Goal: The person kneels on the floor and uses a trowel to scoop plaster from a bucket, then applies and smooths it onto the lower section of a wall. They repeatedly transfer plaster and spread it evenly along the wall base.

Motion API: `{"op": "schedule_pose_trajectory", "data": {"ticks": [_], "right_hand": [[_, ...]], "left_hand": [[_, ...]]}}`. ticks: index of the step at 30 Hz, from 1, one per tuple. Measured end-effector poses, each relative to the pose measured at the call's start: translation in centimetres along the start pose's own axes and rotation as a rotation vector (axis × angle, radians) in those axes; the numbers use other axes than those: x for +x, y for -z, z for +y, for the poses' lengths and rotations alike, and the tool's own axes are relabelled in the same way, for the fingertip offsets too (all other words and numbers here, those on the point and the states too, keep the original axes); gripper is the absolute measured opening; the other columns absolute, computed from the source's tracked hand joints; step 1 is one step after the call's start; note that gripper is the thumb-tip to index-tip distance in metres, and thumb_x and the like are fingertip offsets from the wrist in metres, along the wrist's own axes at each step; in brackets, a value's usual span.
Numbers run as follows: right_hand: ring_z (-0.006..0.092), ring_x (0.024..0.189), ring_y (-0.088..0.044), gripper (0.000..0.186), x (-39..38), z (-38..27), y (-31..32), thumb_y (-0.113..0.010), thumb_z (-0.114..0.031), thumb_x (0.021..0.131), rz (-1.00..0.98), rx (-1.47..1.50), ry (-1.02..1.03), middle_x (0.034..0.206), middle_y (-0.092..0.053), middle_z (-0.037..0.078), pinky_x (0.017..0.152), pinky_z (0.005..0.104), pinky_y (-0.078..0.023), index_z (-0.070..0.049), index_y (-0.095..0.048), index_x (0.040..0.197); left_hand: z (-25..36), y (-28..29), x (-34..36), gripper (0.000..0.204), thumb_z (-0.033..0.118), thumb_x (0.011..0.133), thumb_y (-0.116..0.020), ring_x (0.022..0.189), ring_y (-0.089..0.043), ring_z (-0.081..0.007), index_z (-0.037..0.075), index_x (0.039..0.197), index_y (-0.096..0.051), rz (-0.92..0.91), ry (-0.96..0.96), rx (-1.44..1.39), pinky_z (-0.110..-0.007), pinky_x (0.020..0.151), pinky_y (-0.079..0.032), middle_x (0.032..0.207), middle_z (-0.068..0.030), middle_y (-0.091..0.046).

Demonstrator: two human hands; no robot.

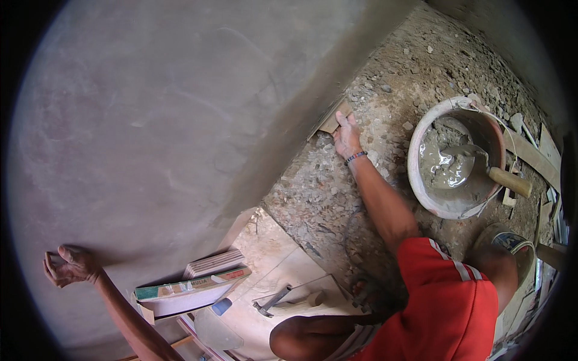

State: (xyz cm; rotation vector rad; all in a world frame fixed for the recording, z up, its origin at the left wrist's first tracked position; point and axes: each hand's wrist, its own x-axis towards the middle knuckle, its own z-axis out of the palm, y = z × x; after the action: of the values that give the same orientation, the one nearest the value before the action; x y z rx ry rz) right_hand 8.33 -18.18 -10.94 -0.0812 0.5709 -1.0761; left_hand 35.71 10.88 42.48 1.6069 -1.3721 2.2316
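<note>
At the foot of the grey plastered wall (156, 132), my right hand (347, 135) has its fingers and thumb on a narrow beige tile strip (335, 119). The strip leans along the wall's bottom edge, above the rubble. Far to the left, my left hand (72, 266) is raised against the same wall. Its fingers are half curled and apart, with nothing visible in them. Right of my right arm stands a pale bucket (416, 162) of wet grey mortar (442, 165). A trowel (509, 182) rests in it, its wooden handle over the rim.
Below the wall, an open tile box (195, 289) stands beside stacked tile strips (214, 263). A hammer (272, 301) and a blue cup-like object (221, 306) lie near my knee on the tiled floor (271, 246). Rubble (319, 204) covers the ground; offcuts (533, 157) lie far right.
</note>
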Motion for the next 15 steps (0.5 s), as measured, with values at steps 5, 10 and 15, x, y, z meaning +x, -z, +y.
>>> {"op": "schedule_pose_trajectory", "data": {"ticks": [5, 10, 15], "right_hand": [[0.0211, 0.111, -0.053, 0.041, 0.5, 1.0, -2.7, -0.052, -0.003, 0.091, 0.012, -0.011, 0.154, 0.123, -0.052, 0.01, 0.094, 0.0342, -0.046, -0.002, -0.039, 0.13], [0.0171, 0.111, -0.05, 0.04, -6.1, -0.8, -11.8, -0.053, -0.001, 0.09, -0.061, -0.094, 0.257, 0.122, -0.051, 0.012, 0.096, 0.03, -0.041, 0.002, -0.04, 0.128], [0.0192, 0.117, -0.046, 0.056, -13.5, -3.2, -17.1, -0.057, -0.01, 0.089, -0.504, -0.336, 0.319, 0.127, -0.047, 0.015, 0.1, 0.0319, -0.037, 0.005, -0.031, 0.136]], "left_hand": [[0.2, -0.4, 0.4, 0.042, 0.041, 0.085, -0.06, 0.111, -0.044, -0.0274, 0.006, 0.108, -0.057, 0.023, -0.016, -0.045, -0.041, 0.095, -0.031, 0.112, -0.0104, -0.052], [0.0, 0.5, 1.6, 0.043, 0.042, 0.085, -0.06, 0.112, -0.043, -0.0272, 0.005, 0.107, -0.057, -0.02, -0.034, -0.008, -0.041, 0.096, -0.031, 0.113, -0.0106, -0.05], [0.4, -0.3, -0.2, 0.044, 0.043, 0.085, -0.06, 0.114, -0.04, -0.0262, 0.007, 0.109, -0.059, 0.008, 0.023, -0.034, -0.04, 0.097, -0.031, 0.116, -0.0093, -0.046]]}}
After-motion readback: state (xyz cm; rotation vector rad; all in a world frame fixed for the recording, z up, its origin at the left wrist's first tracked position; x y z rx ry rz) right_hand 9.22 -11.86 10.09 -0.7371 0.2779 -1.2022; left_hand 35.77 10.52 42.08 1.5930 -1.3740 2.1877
